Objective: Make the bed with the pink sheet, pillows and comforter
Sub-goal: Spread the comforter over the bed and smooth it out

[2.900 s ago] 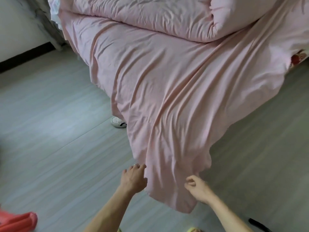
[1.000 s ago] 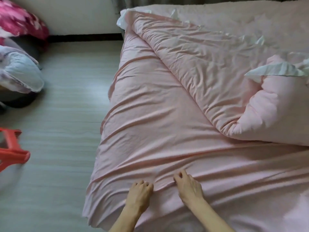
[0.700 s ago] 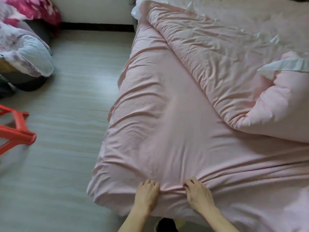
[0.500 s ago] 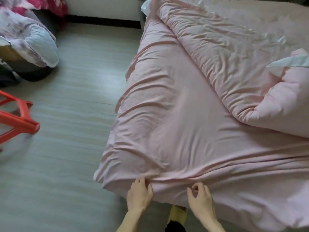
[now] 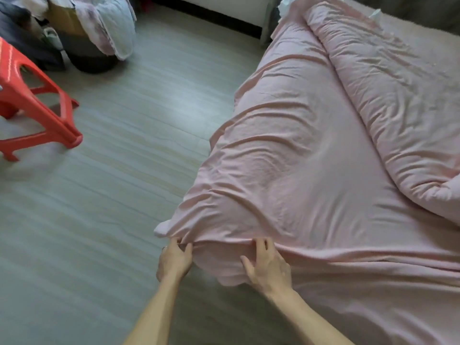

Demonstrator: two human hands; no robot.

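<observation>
Gripping the near corner of the bed, both hands are on the pink sheet (image 5: 286,170). The left hand (image 5: 174,260) sits at about 6 o'clock in the view, fingers curled tight around a bunched fold right at the corner, a ring showing on one finger. The right hand (image 5: 267,266) is just beside it, toward 5 o'clock, fingertips pinching the same ridge of fabric while the thumb spreads out below against the hanging side of the sheet. Between the two hands the cloth is drawn into a taut horizontal crease (a neat little rope of pink).

From that ridge the sheet spreads away toward 12 and 1 o'clock, covering the mattress top, with creases fanning out from the gripped corner and softer ripples along the left edge. A small flap of it sticks out past the corner, just at 10 o'clock from the left hand. Below the hands it drapes down the side toward the grey wood floor (image 5: 112,195).

Farther off, from 1 to 3 o'clock, the pink comforter (image 5: 398,95) lies heaped and crumpled on the sheet, well apart from both hands, its rolled end bulging at the right edge of the view.

Off the bed, a red plastic stool (image 5: 37,103) stands at 9 o'clock, and a pile of laundry (image 5: 99,26) slumps over a dark basket near 11 o'clock.
</observation>
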